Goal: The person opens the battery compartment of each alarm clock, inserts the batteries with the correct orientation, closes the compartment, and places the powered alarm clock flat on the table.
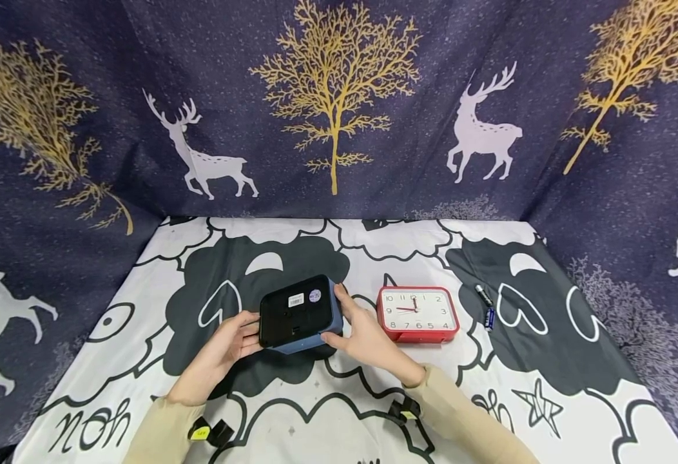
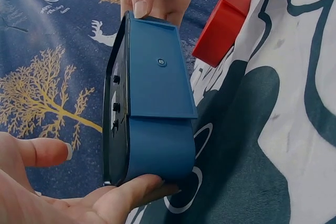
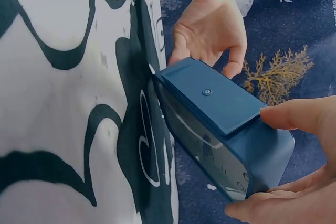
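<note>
Blue clock (image 1: 301,316), back upward, long axis roughly left-right: right hand (image 1: 368,335) grips right end; left hand (image 1: 222,351) touches opposite end, fingers (image 2: 137,188) extended, thumb off it.

Blue clock (image 1: 301,316) hid its dial in head view. Label (image 1: 296,300) print was too small to read, ditto battery (image 1: 489,318) lettering. Own-wrist views cropped left hand (image 2: 63,205) and right hand (image 3: 315,187).

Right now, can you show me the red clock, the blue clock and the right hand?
Red clock (image 1: 416,312): head view, middle of its white dial.
Blue clock (image 1: 298,314): head view, on its black back.
Right hand (image 1: 367,332): head view, back of the hand.
</note>
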`<action>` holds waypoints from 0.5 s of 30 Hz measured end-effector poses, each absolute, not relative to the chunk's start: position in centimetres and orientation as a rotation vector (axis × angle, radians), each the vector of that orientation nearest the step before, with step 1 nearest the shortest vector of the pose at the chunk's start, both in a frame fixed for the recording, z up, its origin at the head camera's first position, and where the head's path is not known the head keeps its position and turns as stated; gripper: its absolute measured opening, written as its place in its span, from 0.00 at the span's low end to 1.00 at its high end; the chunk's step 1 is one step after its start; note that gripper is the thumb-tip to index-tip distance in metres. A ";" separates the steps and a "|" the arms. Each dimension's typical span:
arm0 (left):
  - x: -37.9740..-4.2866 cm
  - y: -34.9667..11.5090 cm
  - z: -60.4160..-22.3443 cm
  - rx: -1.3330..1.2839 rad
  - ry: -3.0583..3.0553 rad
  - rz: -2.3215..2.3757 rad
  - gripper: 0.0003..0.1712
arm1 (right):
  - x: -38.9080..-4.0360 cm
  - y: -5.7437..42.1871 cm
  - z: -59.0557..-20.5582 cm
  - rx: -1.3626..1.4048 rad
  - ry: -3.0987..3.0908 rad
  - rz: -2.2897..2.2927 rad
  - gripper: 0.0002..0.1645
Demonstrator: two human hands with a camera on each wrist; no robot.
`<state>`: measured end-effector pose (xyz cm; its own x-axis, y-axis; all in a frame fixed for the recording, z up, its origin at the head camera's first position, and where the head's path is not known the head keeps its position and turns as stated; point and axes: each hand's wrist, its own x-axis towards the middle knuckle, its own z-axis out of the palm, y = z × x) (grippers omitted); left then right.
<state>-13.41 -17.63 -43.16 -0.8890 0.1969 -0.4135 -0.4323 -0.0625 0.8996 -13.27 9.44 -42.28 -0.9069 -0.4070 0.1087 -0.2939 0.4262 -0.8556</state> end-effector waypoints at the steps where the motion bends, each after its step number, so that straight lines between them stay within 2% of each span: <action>1: -13.4 -17.6 -43.2 -0.256 1.796 2.005 0.24 | -13.3 9.4 -42.4 -0.618 2.542 -1.495 0.53; 4: -13.4 -17.6 -43.2 -0.255 1.785 2.014 0.21 | -13.2 9.4 -42.6 -0.589 2.504 -1.495 0.54; 10: -13.5 -17.6 -43.1 -0.246 1.821 2.014 0.27 | -13.2 9.3 -42.8 -0.566 2.484 -1.518 0.52; 15: -13.7 -17.4 -42.8 -0.263 1.877 2.015 0.28 | -13.3 9.0 -43.3 -0.532 2.429 -1.601 0.51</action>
<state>-13.66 -17.41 -42.80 -0.9130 0.1427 -0.3822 -0.3913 -0.0417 0.9193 -13.31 9.00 -43.32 -0.9189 -0.3921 0.0427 -0.1939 0.3548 -0.9146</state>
